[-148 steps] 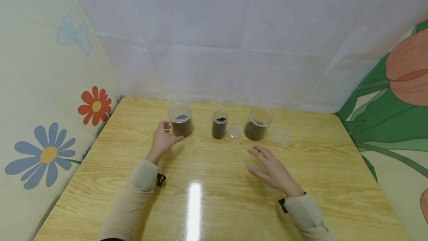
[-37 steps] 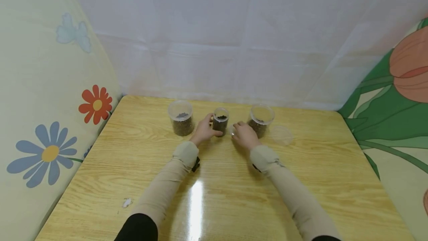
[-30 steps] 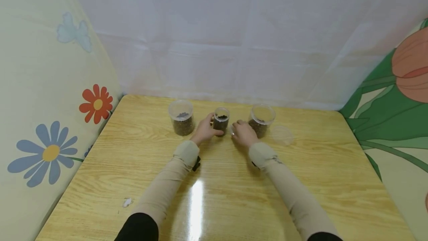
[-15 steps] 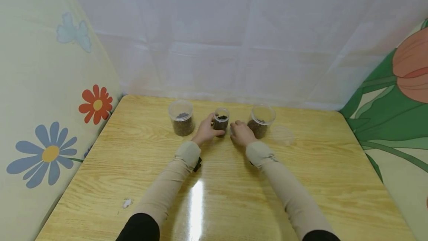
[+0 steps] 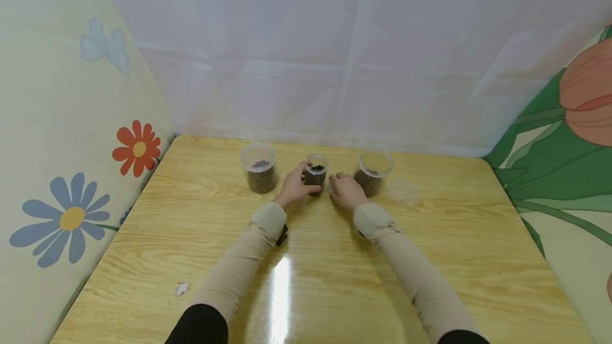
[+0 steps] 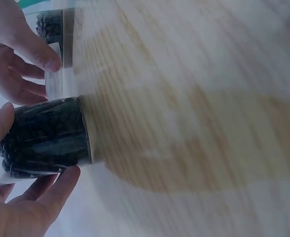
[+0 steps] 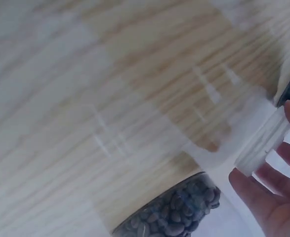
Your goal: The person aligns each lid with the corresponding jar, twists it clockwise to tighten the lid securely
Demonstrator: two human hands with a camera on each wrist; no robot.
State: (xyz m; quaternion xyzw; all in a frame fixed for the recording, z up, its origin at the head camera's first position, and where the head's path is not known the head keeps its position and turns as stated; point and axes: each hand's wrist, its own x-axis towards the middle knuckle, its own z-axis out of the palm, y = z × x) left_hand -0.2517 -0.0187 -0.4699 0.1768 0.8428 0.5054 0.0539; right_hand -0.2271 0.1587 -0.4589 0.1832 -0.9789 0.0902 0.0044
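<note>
My left hand (image 5: 291, 188) grips a small clear jar (image 5: 315, 176), thumb on the near side and fingers on the far side. Black bean-like pieces fill much of the jar, which stands upright without a lid. Just right of it, my right hand (image 5: 347, 192) pinches the edge of a small clear round lid (image 7: 262, 143) at table level. In the left wrist view the small jar (image 6: 48, 138) sits between thumb and fingers, and the lid (image 6: 54, 81) lies apart from it in the right hand. Most of the lid is hidden in the head view.
A large clear jar (image 5: 261, 179) of dark pieces stands to the left, lidless. Another large open jar (image 5: 368, 182) of brown bean-like pieces is close beside the right hand. Right of that lies a large clear lid (image 5: 404, 192). The wooden table (image 5: 334, 280) meets a white cloth backdrop.
Since the earliest frame, my left hand has moved right from the left large jar to the small jar, and my right hand has moved up-left to the small lid. Over the last second both barely move.
</note>
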